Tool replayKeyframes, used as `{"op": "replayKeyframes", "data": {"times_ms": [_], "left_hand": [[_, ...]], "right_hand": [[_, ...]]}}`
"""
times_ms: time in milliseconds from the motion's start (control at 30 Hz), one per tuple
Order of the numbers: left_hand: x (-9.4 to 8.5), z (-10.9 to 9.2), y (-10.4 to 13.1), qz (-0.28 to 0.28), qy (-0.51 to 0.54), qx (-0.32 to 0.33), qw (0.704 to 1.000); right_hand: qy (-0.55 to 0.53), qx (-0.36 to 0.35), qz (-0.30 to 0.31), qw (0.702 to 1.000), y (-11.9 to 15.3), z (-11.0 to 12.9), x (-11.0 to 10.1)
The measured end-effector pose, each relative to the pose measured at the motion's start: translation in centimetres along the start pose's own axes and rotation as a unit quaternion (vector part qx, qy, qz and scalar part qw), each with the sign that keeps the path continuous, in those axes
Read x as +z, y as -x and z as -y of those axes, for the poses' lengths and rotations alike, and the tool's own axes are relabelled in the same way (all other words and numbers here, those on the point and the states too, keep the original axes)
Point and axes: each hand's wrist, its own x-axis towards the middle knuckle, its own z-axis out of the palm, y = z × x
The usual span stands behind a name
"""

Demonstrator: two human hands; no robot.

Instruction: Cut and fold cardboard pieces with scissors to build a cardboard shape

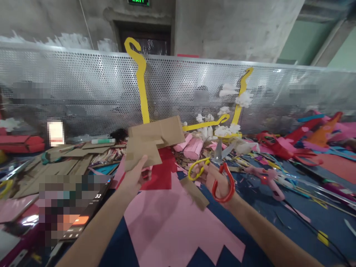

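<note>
Pink paper (pixel 178 226) lies nearest, below and between the two grips, its near edge already cut into zigzag points. A loose cardboard strip (pixel 194 193) rests at its far right side, just below the right hand (pixel 213 177), and looks like a piece already trimmed off. The person's right fingers curl around the looped handles of the scissors (pixel 231 183), one loop yellow and one red; the blades point away and seem parted, with no material between them. Across from this, the left hand (pixel 138 175) has its thumb and fingers closed on the lower edge of the brown cardboard (pixel 143 151), lifted above the red paper (pixel 162 177). Whether that cardboard is one notched sheet or two overlapping pieces is hard to tell from this angle; its stepped outline suggests cutting is partly done, not finished.

Right of the right grip sits a pink glue gun (pixel 274 187), within reach but unused. Beyond both grips, folded pink shapes (pixel 193 147) look ready-made. Farther off, the right-hand yellow strip (pixel 242 87) carries white flowers (pixel 244 99), while the taller yellow strip (pixel 141 83), behind the held cardboard, shows none, so its decorating appears left undone.
</note>
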Motion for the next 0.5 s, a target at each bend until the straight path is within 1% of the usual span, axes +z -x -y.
{"op": "replayKeyframes", "data": {"times_ms": [33,67,100,133,167,233,300,333,400,500], "left_hand": [[-0.2,-0.1,0.0,0.022,0.003,-0.070,0.997],[-0.4,-0.3,0.1,0.041,0.006,-0.117,0.992],[-0.4,-0.6,0.3,0.057,0.008,-0.141,0.988],[-0.3,-0.8,0.6,0.090,-0.001,-0.149,0.985],[-0.1,-0.9,1.0,0.105,-0.025,-0.133,0.985],[0.4,-0.6,1.9,0.132,-0.106,-0.072,0.983],[0.9,0.3,2.6,0.157,-0.190,-0.033,0.969],[1.2,1.0,2.8,0.168,-0.222,-0.027,0.960],[1.7,2.4,3.0,0.160,-0.247,-0.011,0.956],[2.2,4.1,2.4,0.117,-0.208,0.026,0.971]], "right_hand": [[0.020,-0.012,-0.024,0.999,-0.6,0.1,-0.9],[0.036,-0.019,-0.039,0.998,-1.1,0.2,-1.9],[0.053,-0.026,-0.054,0.997,-1.7,0.2,-2.8],[0.073,-0.031,-0.067,0.995,-2.1,0.1,-3.8],[0.096,-0.036,-0.080,0.991,-2.6,-0.1,-4.6],[0.148,-0.046,-0.104,0.983,-3.3,-0.5,-6.2],[0.191,-0.060,-0.122,0.972,-3.9,-1.0,-7.3],[0.207,-0.068,-0.128,0.967,-4.1,-1.3,-7.6],[0.231,-0.082,-0.138,0.960,-4.3,-1.8,-8.1],[0.248,-0.092,-0.147,0.953,-4.5,-2.4,-8.3]]}}
